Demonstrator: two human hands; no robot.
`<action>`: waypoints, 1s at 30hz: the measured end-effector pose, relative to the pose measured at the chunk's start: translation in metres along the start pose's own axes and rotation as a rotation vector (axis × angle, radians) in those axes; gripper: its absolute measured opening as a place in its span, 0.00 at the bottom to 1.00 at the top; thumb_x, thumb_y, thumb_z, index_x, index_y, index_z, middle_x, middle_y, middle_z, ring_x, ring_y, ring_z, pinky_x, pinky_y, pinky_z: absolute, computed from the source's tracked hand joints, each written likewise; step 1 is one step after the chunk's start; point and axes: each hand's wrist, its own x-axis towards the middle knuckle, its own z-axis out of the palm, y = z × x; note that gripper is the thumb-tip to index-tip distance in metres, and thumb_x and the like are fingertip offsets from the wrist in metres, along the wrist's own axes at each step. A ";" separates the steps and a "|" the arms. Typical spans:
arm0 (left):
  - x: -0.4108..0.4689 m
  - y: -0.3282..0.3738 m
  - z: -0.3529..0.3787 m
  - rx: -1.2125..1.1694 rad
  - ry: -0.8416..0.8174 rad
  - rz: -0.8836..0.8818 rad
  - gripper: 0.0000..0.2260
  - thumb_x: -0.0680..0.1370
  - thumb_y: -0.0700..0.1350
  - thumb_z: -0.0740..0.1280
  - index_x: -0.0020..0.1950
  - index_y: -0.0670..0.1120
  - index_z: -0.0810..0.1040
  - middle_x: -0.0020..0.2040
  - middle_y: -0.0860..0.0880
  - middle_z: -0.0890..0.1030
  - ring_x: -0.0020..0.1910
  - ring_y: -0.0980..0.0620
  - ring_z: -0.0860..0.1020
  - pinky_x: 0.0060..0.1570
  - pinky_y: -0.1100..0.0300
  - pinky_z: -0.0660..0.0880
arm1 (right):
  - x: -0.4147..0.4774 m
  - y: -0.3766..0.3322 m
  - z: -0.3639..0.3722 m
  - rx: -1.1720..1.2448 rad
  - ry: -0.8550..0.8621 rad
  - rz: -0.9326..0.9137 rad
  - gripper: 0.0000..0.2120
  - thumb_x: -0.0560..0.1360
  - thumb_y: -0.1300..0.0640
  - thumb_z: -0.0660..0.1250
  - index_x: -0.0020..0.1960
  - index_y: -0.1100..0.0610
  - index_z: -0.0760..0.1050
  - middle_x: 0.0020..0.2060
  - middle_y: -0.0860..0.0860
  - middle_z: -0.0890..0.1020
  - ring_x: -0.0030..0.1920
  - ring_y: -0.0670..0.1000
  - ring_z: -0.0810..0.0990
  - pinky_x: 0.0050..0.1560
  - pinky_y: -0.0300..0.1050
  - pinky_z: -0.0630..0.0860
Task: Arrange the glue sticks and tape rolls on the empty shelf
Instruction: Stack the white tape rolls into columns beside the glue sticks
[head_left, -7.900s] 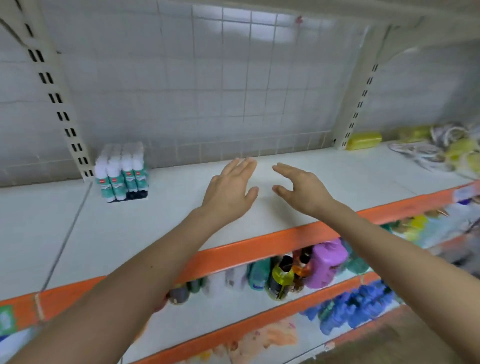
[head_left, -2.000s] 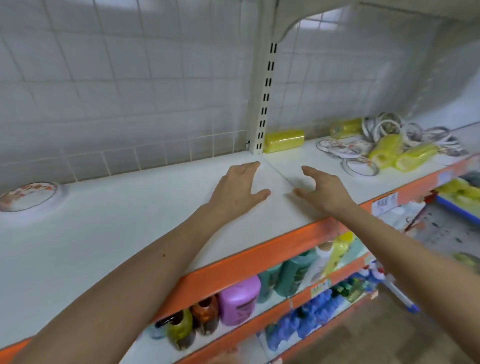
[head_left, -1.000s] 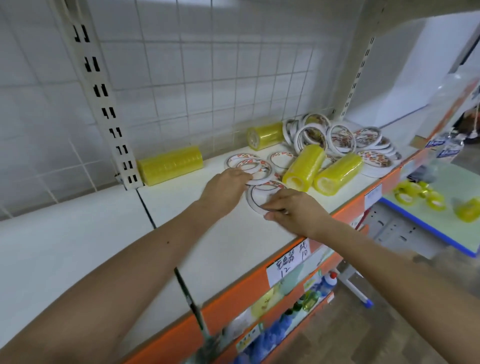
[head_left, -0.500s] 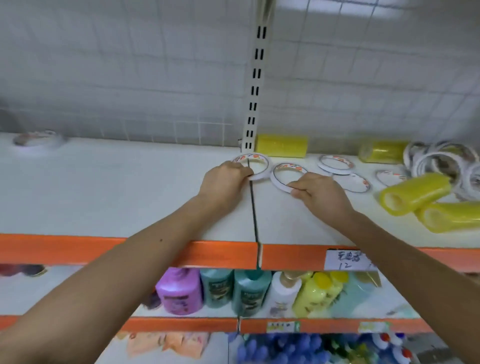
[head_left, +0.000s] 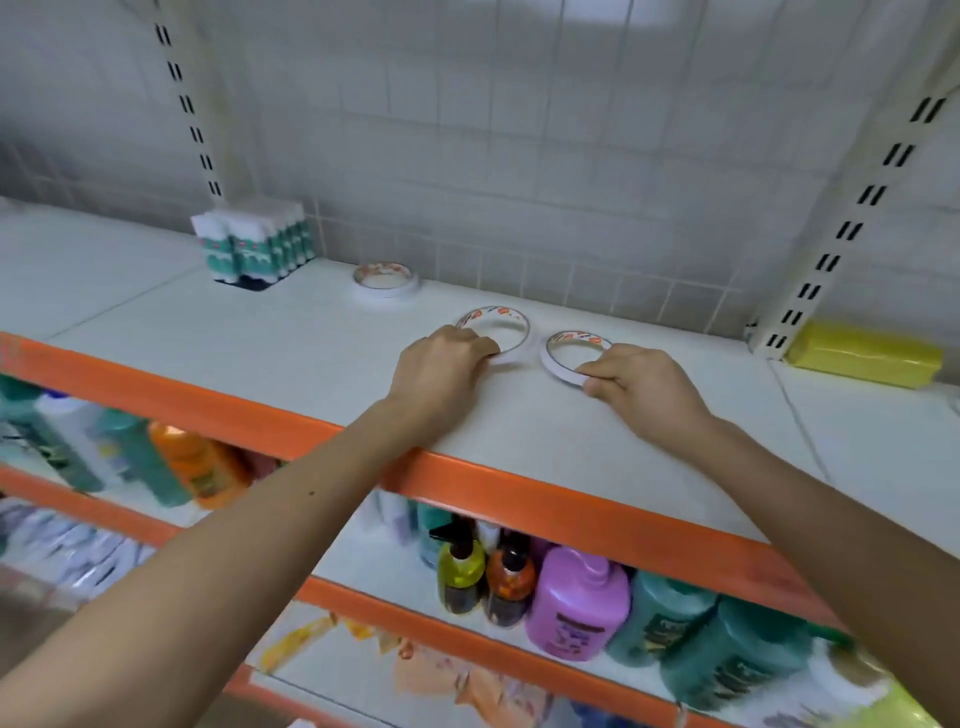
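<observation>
- Under the curled fingers (head_left: 480, 345) of the left hand (head_left: 441, 364), gripped by its near rim: a tape roll (head_left: 524, 332), flat on the shelf (head_left: 260, 332); the right hand (head_left: 644, 384) pinches another roll (head_left: 546, 358) beside it;
- beyond the fingers: a third roll (head_left: 363, 283), glue sticks (head_left: 254, 244); probably extending that row.

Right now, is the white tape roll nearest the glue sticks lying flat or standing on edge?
Lying flat: the white tape roll shows its round opening facing up on the white shelf.
</observation>
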 end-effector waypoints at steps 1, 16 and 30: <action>-0.001 -0.023 -0.005 0.007 -0.002 -0.001 0.13 0.78 0.41 0.58 0.60 0.49 0.75 0.58 0.48 0.77 0.59 0.46 0.72 0.48 0.53 0.71 | 0.013 -0.015 0.009 -0.006 -0.014 0.001 0.09 0.75 0.58 0.63 0.51 0.59 0.80 0.47 0.56 0.81 0.52 0.56 0.77 0.53 0.53 0.72; 0.044 -0.174 -0.022 -0.003 -0.037 -0.003 0.16 0.77 0.38 0.59 0.62 0.51 0.74 0.59 0.50 0.76 0.61 0.48 0.70 0.47 0.57 0.69 | 0.119 -0.098 0.060 -0.017 0.049 0.070 0.08 0.76 0.58 0.62 0.47 0.60 0.80 0.45 0.56 0.81 0.49 0.56 0.76 0.49 0.53 0.74; 0.084 -0.218 0.004 -0.201 -0.015 0.065 0.15 0.75 0.44 0.66 0.61 0.46 0.75 0.63 0.50 0.74 0.63 0.47 0.69 0.57 0.52 0.72 | 0.174 -0.111 0.075 0.071 0.123 0.016 0.09 0.75 0.60 0.64 0.53 0.57 0.81 0.45 0.57 0.80 0.53 0.58 0.77 0.52 0.54 0.74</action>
